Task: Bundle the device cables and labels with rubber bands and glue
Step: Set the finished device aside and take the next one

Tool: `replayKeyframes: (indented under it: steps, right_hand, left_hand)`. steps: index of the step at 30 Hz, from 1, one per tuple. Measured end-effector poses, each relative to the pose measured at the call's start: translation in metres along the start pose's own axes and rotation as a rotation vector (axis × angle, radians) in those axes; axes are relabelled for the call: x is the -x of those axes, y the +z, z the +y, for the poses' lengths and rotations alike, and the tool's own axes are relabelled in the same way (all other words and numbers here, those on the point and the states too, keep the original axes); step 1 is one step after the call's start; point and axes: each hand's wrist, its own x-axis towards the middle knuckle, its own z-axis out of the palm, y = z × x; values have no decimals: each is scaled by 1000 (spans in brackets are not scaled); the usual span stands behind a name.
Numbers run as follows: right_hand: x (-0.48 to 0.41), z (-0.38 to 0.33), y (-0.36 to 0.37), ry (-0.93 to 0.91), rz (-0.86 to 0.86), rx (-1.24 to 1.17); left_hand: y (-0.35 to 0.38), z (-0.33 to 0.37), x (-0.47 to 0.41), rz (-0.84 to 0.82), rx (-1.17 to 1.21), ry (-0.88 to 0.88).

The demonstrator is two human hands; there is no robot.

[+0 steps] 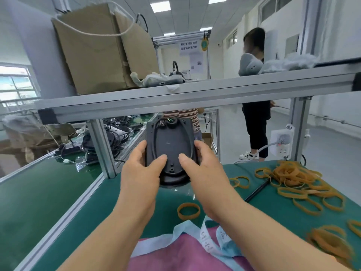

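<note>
We grip a black device [169, 142] with both hands, left hand [141, 169] and right hand [203, 169], thumbs on top, above a green table [58, 184] beside rubber bands [297, 180].

White hanging sign [188, 48] — 2 lines of Chinese characters, blurred

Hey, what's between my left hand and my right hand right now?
The black device, gripped on both sides by the left hand and right hand, thumbs on its face. Head view shows it.
</note>
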Motion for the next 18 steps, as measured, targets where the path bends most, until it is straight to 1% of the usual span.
replayKeyframes:
  steps: [3, 5, 6, 8, 9, 10, 11, 13, 15, 16, 18]
  right_hand:
    - [46, -15, -2, 39, 12, -189]
    - [74, -15, -3, 142, -7, -351]
    - [86, -12, -3, 217, -54, -459]
    - [108, 0, -7, 357, -229, -729]
    - [118, 4, -8, 407, -306, -800]
    - [130, 9, -9, 433, -349, -833]
    - [140, 16, -10, 441, -345, -846]
    - [157, 30, -9, 432, -256, -849]
    - [169, 37, -9, 374, -190, -720]
    - [175, 38, -10, 353, -175, -632]
    - [181, 39, -15, 309, -174, -436]
  left_hand:
    - [-31, 18, 47, 34, 70, -32]
    - [-48, 24, 79, 24, 114, -73]
    - [-55, 25, 94, 27, 131, -89]
    - [-64, 20, 125, 46, 111, -108]
    - [-67, 17, 141, 51, 74, -111]
    - [-70, 14, 157, 51, 25, -108]
    - [-72, 10, 170, 45, -17, -98]
    - [-77, 2, 189, 43, -118, -105]
    - [-84, -1, 198, 43, -181, -120]
    - [-88, -1, 199, 54, -175, -130]
    - [-97, 0, 197, 126, -143, -153]
